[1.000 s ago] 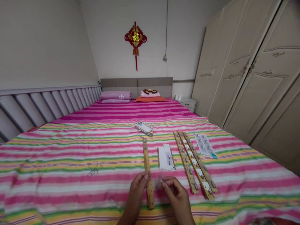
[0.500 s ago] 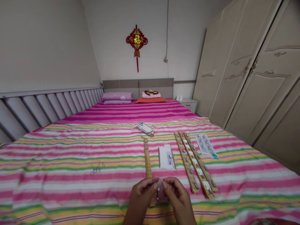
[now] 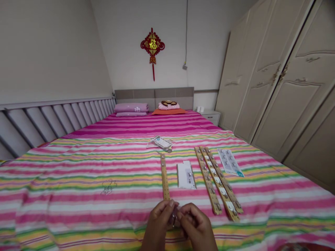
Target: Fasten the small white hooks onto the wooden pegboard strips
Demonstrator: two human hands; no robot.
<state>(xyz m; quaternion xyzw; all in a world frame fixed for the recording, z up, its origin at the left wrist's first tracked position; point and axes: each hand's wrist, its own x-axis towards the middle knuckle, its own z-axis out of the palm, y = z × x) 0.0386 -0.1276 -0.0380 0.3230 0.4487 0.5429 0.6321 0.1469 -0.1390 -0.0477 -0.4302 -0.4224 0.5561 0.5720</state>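
Observation:
Both hands are together low in the head view, over the near end of a wooden strip with small metal pieces at its far end. Between them is a small clear plastic packet with a shiny metal piece. My left hand pinches its left side, and my right hand has its fingers closed at its right side. Beyond them lies a white card with two metal pieces. Three wooden strips carrying metal pieces lie to the right, the middle one also with white round pieces.
Another card of metal pieces is at the right. Opened packaging lies farther back. Tangled thin wire or thread rests on the striped sheet at left. A railing borders the bed's left; wardrobes stand at right.
My hands have shifted slightly, the right fingers lower and closer to the left thumb. The packet between them has tilted and sits a little lower and to the left.

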